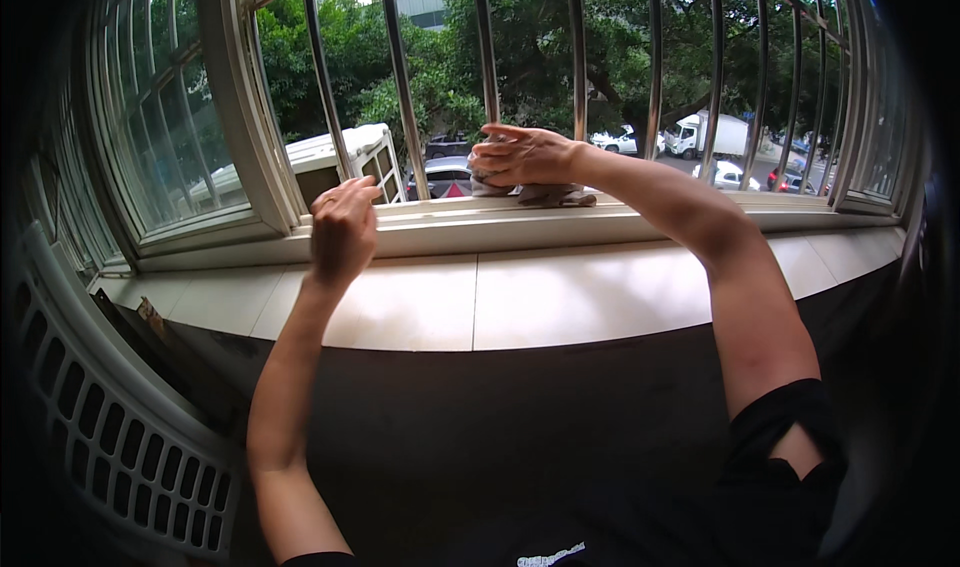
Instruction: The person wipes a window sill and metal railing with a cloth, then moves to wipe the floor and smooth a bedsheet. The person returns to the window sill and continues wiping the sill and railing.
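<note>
My right hand [529, 156] holds a crumpled greyish cloth [491, 181] around the foot of an upright metal window bar [486, 49]. Part of the cloth lies on the white window track [622, 205] below the palm. My left hand [345, 218] is raised at the left part of the window frame, its curled fingertips at the lower end of another metal bar [328, 94]. Whether those fingers grip that bar cannot be told. A ring shows on one left finger.
A pale tiled sill [472, 297] runs below the track. Glass sash panels [176, 117] stand at the left. A white slotted plastic basket [127, 432] is at the lower left. Beyond the bars are a white boxy unit [337, 147], trees, parked cars and a white truck [709, 133].
</note>
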Tool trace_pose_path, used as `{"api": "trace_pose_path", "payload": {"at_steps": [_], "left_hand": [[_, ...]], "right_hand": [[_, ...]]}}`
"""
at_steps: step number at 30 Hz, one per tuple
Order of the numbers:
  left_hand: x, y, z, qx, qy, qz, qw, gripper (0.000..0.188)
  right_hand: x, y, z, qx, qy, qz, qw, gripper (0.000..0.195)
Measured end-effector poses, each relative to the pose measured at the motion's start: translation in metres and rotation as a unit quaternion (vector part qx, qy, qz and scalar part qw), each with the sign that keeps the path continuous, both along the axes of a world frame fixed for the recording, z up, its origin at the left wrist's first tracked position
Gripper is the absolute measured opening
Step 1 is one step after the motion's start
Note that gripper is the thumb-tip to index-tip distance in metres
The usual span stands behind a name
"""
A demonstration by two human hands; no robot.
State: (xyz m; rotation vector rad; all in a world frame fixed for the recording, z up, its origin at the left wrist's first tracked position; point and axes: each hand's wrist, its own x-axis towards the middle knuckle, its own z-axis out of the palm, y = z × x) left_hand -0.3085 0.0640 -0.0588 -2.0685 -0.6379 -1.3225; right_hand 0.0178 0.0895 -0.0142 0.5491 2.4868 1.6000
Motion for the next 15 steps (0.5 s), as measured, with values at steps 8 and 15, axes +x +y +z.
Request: {"api": "trace_pose_path", "payload": {"at_steps": [8, 15], "left_hand": [[0.11, 0.025, 0.006, -0.056, 0.09, -0.015, 0.994, 0.026], [0.131, 0.04, 0.001, -0.179, 0.093, -0.043, 0.978, 0.034]], "right_hand": [[0.005, -0.007, 0.1, 0.228, 0.231, 0.054, 0.944, 0.051], [0.033, -0.034, 0.21, 0.459, 0.356, 0.138, 0.802, 0.025]]}}
